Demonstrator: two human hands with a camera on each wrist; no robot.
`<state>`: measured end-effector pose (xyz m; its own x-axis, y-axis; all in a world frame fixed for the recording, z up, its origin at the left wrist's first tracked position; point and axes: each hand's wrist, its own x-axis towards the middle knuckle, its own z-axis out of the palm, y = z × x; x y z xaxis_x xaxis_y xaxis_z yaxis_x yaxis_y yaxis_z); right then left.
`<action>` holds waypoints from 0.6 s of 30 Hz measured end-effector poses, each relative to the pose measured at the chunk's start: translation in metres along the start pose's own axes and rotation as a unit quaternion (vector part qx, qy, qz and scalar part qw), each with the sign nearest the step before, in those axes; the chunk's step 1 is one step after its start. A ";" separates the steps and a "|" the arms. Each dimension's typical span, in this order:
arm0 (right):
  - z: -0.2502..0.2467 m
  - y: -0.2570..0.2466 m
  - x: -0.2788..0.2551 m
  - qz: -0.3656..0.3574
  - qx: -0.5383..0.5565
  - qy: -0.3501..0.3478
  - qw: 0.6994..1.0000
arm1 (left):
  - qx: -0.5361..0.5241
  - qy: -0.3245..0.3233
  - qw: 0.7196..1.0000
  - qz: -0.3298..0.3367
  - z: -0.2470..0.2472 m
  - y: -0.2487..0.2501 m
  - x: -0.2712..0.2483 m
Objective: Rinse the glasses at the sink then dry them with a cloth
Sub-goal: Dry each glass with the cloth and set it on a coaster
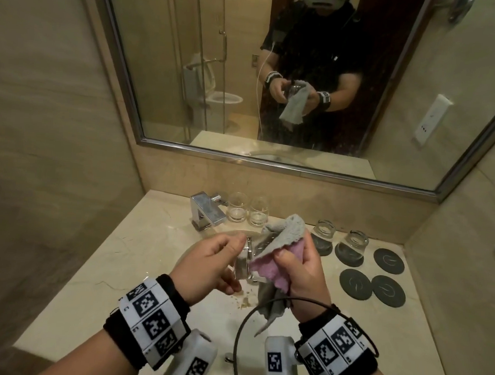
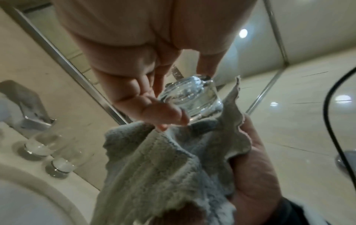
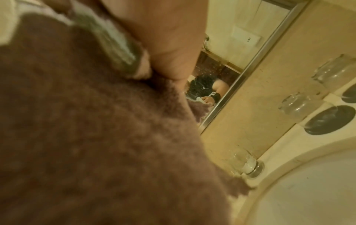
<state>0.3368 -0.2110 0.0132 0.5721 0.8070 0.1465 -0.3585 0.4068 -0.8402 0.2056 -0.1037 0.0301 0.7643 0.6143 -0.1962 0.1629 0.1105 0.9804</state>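
A clear glass [image 1: 246,262] lies on its side above the sink [image 1: 199,249], its thick base [image 2: 189,97] gripped by my left hand [image 1: 215,263]. My right hand [image 1: 299,274] holds a grey and pink cloth [image 1: 277,247] against the glass's open end, so that end is hidden. In the right wrist view the cloth [image 3: 96,129] fills most of the frame. Two upright glasses [image 1: 237,207] [image 1: 258,211] stand beside the faucet [image 1: 207,211]. Two more glasses [image 1: 323,234] [image 1: 353,244] sit upside down on dark coasters.
Three bare round coasters [image 1: 388,260] [image 1: 355,283] [image 1: 388,291] lie on the marble counter [image 1: 126,255] at the right. A framed mirror [image 1: 291,74] runs behind the counter. Walls close in on both sides. A black cable [image 1: 241,332] loops by my right wrist.
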 end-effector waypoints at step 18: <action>-0.002 -0.003 0.002 0.031 0.046 0.009 0.998 | 0.240 -0.006 0.942 0.234 -0.003 -0.007 -0.010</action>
<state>0.3405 -0.2117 0.0154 0.5605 0.8237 0.0860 -0.4589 0.3953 -0.7957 0.1951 -0.1080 0.0255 0.8287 0.4995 0.2525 0.0680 -0.5375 0.8405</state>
